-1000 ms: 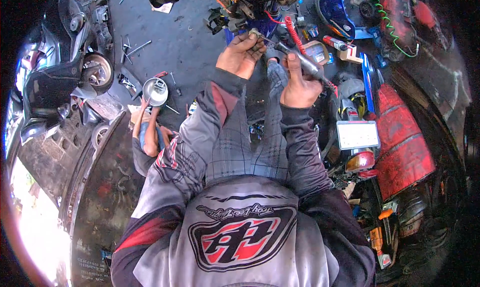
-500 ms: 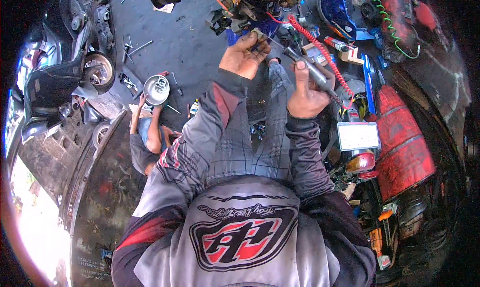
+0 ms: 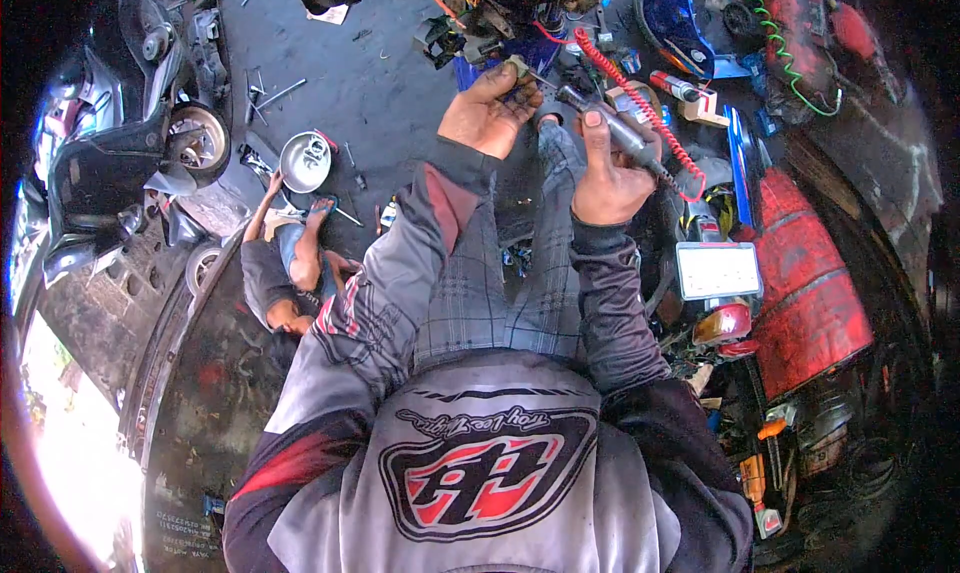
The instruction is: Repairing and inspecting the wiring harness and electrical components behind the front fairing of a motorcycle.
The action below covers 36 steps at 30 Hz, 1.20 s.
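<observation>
My left hand (image 3: 483, 116) is raised palm up, its fingers curled and closed on a small pale piece (image 3: 517, 64) too small to name. My right hand (image 3: 612, 181) is wrapped round a grey cylindrical hand tool (image 3: 628, 135), with the thumb along its top. From the tool's dark nose a thin rod (image 3: 545, 80) points at the fingertips of my left hand; whether it touches the piece cannot be made out. A coiled red line (image 3: 637, 98) loops from the tool's rear end up towards the machine with loose wires (image 3: 490, 11) beyond my hands.
At the left a co-worker's arm (image 3: 262, 213) reaches to a round silver pan (image 3: 304, 163) on the dark floor. Scattered tools (image 3: 280, 95) lie beyond it. A motorcycle's tail with a white plate (image 3: 717, 271) and a red cover (image 3: 805, 273) stand close on the right.
The co-worker has leaned back, and the silver pan has shifted slightly left and away. My right hand and the tool have moved a little up and left. My left hand is nearly still.
</observation>
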Motion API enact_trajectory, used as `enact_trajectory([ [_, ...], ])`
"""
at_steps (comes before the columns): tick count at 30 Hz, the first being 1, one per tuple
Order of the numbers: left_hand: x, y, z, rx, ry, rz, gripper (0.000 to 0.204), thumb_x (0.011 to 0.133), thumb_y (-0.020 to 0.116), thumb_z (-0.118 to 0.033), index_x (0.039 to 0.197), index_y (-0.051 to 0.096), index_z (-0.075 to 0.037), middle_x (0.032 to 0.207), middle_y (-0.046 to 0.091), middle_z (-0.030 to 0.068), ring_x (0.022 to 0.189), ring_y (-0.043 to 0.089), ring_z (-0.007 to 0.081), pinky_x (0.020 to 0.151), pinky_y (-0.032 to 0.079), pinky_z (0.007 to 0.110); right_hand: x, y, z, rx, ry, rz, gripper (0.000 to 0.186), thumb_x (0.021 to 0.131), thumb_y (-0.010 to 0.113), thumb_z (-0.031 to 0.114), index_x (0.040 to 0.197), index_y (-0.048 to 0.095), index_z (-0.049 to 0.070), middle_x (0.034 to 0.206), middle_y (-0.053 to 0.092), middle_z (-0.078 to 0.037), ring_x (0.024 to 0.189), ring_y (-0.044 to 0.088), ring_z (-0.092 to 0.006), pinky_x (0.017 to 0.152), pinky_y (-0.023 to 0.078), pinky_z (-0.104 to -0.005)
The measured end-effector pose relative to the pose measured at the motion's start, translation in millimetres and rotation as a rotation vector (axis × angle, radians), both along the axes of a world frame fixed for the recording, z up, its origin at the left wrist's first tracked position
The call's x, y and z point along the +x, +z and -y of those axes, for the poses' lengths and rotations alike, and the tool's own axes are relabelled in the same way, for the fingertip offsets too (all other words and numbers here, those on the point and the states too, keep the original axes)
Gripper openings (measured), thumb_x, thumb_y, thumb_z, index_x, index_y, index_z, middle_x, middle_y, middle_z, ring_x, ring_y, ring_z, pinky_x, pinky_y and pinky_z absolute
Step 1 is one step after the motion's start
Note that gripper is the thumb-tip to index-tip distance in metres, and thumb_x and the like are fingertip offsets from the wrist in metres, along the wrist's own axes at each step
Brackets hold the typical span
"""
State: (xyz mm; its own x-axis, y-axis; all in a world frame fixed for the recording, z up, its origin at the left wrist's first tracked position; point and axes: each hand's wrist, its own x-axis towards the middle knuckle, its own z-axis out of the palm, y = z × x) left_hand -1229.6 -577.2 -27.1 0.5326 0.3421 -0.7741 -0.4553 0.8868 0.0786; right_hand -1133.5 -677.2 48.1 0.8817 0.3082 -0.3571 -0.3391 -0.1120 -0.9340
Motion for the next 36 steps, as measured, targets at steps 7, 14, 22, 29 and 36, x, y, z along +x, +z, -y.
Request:
enact_trajectory([
  [7, -1, -1, 0, 0.066, 0.019, 0.022, 0.014, 0.092, 0.056, -0.007, 0.104, 0.06, 0.0, 0.098, 0.063, 0.0112, 0.094, 0.06, 0.0264, 0.091, 0.048, 0.045, -14, -9, 2, -0.066, -0.014, 0.095, 0.039, 0.075, 0.08, 0.004, 0.098, 0.049, -0.004, 0.099, 0.066, -0.02, 0.091, 0.065, -0.0226, 0.08, 0.053, -0.0328],
  [14, -6, -3, 0, 0.06, -0.014, 0.04, 0.013, 0.094, 0.053, -0.007, 0.105, 0.056, -0.002, 0.097, 0.062, 0.0089, 0.094, 0.06, 0.0257, 0.09, 0.049, 0.041, -10, -1, 3, -0.072, 0.074, 0.138, 0.039, 0.077, 0.078, 0.004, 0.102, 0.049, -0.003, 0.105, 0.064, -0.022, 0.094, 0.064, -0.0234, 0.083, 0.053, -0.0333],
  [22, -9, 0, 0, 0.181, -0.139, -0.133, 0.013, 0.09, 0.06, -0.007, 0.103, 0.058, -0.004, 0.095, 0.063, 0.0047, 0.09, 0.061, 0.0185, 0.081, 0.051, 0.034, 31, 58, -7, -0.03, 0.131, 0.352, 0.038, 0.079, 0.075, 0.006, 0.103, 0.046, -0.004, 0.103, 0.061, -0.02, 0.096, 0.061, -0.0242, 0.086, 0.05, -0.037],
  [29, -20, 20, -4, 0.23, -0.278, -0.243, 0.028, 0.092, 0.058, -0.011, 0.119, 0.055, -0.003, 0.101, 0.064, 0.006, 0.089, 0.06, 0.0157, 0.077, 0.05, 0.031, 54, 94, -52, 0.275, 0.101, 0.386, 0.046, 0.083, 0.074, 0.014, 0.109, 0.038, -0.001, 0.105, 0.06, -0.023, 0.08, 0.065, -0.0238, 0.067, 0.058, -0.0321],
  [36, -61, 63, -19, 0.225, -0.261, -0.364, 0.028, 0.093, 0.057, -0.013, 0.118, 0.056, -0.001, 0.097, 0.063, 0.0062, 0.082, 0.059, 0.0136, 0.072, 0.049, 0.03, 65, 134, -63, 0.238, 0.14, 0.415, 0.041, 0.085, 0.07, 0.007, 0.11, 0.038, -0.001, 0.107, 0.06, -0.024, 0.085, 0.066, -0.0261, 0.073, 0.059, -0.0345],
])
